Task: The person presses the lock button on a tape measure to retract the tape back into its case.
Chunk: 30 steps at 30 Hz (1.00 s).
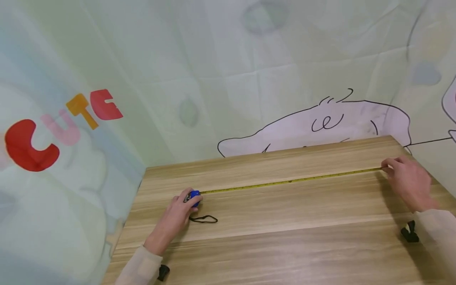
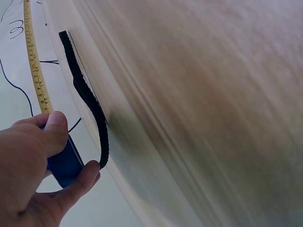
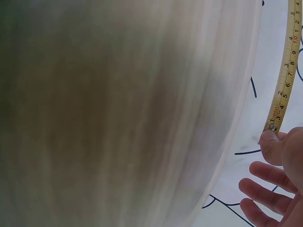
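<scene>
A blue tape measure (image 1: 194,197) sits in my left hand (image 1: 178,208), whose fingers and thumb grip its case near the table's left side. From it the yellow tape blade (image 1: 290,181) runs out straight across to the right. At the far right, my right hand (image 1: 411,182) pinches the blade's end. The right wrist view shows the thumb at the blade's tip (image 3: 271,127), with the other fingers spread apart. A black wrist strap (image 2: 87,94) hangs from the case and loops near the left hand.
Under both hands lies a wood-grain table (image 1: 270,245). Behind it hangs a printed cloth backdrop (image 1: 213,79) with cartoon drawings, and the left cloth carries colourful letters (image 1: 32,146). Black mounts (image 1: 410,232) show at both sleeves.
</scene>
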Available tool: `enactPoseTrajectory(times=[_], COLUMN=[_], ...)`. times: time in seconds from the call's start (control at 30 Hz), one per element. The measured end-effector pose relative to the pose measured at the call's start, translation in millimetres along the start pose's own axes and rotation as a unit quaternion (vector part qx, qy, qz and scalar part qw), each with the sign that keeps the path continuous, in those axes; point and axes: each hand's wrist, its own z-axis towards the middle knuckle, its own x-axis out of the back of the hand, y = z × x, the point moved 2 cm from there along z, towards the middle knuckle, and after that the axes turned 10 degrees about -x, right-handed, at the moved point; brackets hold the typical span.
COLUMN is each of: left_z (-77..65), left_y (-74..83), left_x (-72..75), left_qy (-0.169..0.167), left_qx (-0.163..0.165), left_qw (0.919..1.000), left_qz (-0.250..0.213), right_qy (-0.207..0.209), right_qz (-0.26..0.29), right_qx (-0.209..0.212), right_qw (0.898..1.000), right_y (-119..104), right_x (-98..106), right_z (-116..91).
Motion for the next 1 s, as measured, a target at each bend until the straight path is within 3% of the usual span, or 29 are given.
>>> enactPoseTrajectory(times=[1.0], left_z=[-5.7], left_y=[-1.6], left_x=[-1.9], left_qy=[-0.005], left_qx=[-0.013], left_qw=[0.9999], left_qz=[0.003], right_qy=[0.008], right_qz=[0.002], right_qx=[0.026], right_qw=[1.000], right_y=[-1.5], right_x=[-0.4], right_z=[1.0])
